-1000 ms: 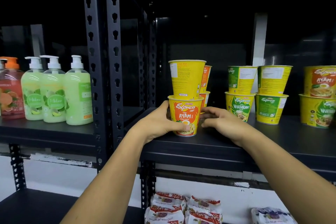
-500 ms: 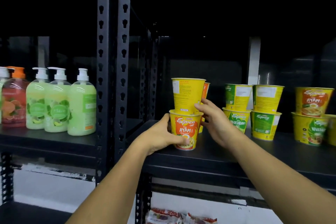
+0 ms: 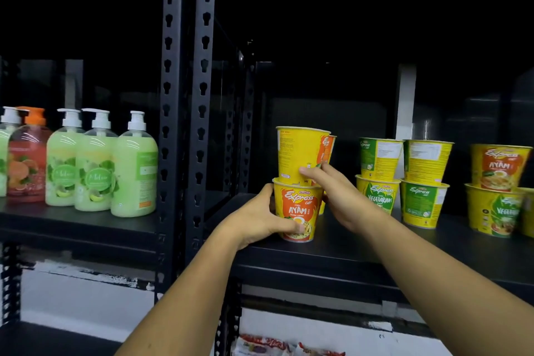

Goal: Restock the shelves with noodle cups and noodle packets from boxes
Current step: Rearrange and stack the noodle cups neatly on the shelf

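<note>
The lower noodle cup (image 3: 297,211) is being gripped by the left hand (image 3: 257,222), thumb across its front, near the front edge of the black shelf (image 3: 332,251). The upper noodle cup (image 3: 294,153), stacked on it, is being held near its base by the right hand (image 3: 338,196).

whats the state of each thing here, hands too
bottom cup: upright on shelf
top cup: upright, stacked on bottom cup
left hand: grips bottom cup
right hand: grips top cup
green cups: upright, stacked in twos
soap bottles: upright, pumps on
packets: lying below, mostly out of frame
</note>
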The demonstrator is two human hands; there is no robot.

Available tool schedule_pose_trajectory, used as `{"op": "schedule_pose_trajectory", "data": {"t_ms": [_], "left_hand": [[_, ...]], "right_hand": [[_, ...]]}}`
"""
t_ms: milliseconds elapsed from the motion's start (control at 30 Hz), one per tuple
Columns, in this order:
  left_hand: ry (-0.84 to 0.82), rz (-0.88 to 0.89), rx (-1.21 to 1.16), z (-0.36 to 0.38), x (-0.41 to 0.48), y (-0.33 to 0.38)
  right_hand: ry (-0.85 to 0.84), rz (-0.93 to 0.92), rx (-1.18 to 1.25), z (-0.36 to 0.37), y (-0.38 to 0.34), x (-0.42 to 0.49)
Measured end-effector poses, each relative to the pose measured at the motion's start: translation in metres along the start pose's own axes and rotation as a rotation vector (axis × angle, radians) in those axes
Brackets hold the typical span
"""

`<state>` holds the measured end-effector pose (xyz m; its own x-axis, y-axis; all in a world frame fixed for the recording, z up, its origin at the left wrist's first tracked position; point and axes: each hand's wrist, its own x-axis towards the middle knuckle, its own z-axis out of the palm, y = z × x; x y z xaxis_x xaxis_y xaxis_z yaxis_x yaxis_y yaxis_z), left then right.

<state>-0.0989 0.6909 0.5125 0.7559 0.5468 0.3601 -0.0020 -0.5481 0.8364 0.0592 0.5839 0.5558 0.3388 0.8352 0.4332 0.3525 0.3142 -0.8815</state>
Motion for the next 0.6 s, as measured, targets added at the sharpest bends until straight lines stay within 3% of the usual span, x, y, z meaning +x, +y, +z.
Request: {"op": "schedule_pose_trajectory", "data": {"t_ms": [233, 400, 600], "left_hand": [[0.004, -0.005, -0.010, -0.0003, 0.0009, -0.0020], [0.008, -0.011, 0.005, 0.0000, 0.0010, -0.0018], [0.007, -0.015, 0.019, 0.0003, 0.0019, -0.0006]], "right_hand": [[0.107, -0.079, -0.019, 0.0022, -0.0062, -0.0012], [0.031, -0.036, 0.014, 0.0020, -0.0056, -0.0045], [0.054, -0.060, -0.012, 0.0037, -0.0044, -0.0026]]}}
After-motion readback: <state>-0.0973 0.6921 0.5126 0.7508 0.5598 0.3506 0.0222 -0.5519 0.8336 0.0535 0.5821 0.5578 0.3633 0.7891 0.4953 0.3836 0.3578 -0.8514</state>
